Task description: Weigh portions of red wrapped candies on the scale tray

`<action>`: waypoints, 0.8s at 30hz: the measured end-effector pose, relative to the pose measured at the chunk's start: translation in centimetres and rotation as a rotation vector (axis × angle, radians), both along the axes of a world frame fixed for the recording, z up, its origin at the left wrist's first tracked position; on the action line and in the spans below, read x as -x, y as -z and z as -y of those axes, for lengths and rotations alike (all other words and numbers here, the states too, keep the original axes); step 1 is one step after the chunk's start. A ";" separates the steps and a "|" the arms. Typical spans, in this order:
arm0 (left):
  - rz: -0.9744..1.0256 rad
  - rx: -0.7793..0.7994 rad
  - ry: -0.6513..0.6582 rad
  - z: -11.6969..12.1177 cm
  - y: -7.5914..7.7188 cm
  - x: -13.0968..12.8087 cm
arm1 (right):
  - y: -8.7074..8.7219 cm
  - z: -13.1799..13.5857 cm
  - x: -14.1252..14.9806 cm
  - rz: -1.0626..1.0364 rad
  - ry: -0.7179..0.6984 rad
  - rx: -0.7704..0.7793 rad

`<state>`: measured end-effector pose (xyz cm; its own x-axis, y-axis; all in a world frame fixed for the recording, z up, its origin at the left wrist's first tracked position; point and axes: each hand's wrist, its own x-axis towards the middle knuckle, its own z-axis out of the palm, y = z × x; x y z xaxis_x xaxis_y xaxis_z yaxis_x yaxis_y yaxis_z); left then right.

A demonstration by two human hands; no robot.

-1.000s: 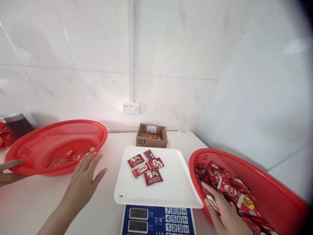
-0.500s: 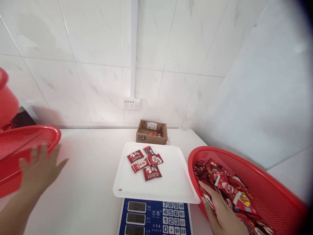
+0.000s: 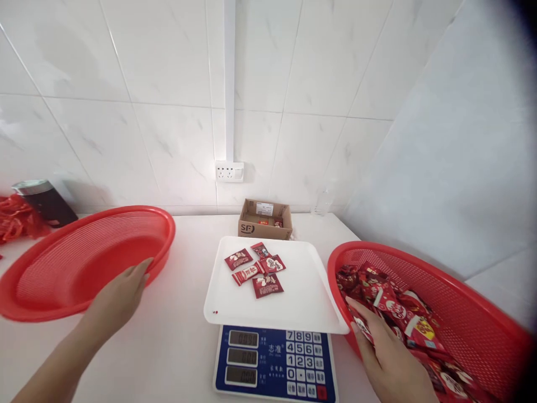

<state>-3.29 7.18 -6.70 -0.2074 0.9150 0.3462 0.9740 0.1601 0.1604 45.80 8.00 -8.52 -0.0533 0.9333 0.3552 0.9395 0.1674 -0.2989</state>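
My left hand lies with fingers stretched flat against the near rim of a wide red mesh basket on the left, which looks empty inside. My right hand reaches into a second red basket on the right. Its fingers lie spread over a heap of red candy packets and none is plainly gripped. Between the baskets stands a blue electronic scale carrying a white tray. Several red candy packets lie on the tray.
A small open cardboard box sits at the back by the tiled wall, under a wall socket. A dark tin and red wrappers lie at the far left. The right wall closes in beside the right basket.
The left basket swung off to the left and lifted, then came back down on the table, now without the packets it held. My left hand followed it to its rim. My right hand stayed.
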 end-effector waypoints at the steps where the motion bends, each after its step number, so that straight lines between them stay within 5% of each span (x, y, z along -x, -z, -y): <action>1: -0.001 0.047 0.031 -0.4 -0.2 -1.3 | -0.1 0.1 0.1 -0.003 0.007 0.006; 7: 0.039 0.203 0.136 -3.1 -2.1 -7.0 | -0.5 0.4 0.4 -0.015 0.013 0.027; 15: 0.092 0.278 0.469 -7.4 -3.1 -13.4 | -0.6 0.3 0.5 0.009 -0.001 0.019; 24: 0.095 0.295 0.559 -8.9 -3.8 -16.2 | -0.5 0.1 -0.1 0.069 -0.047 0.017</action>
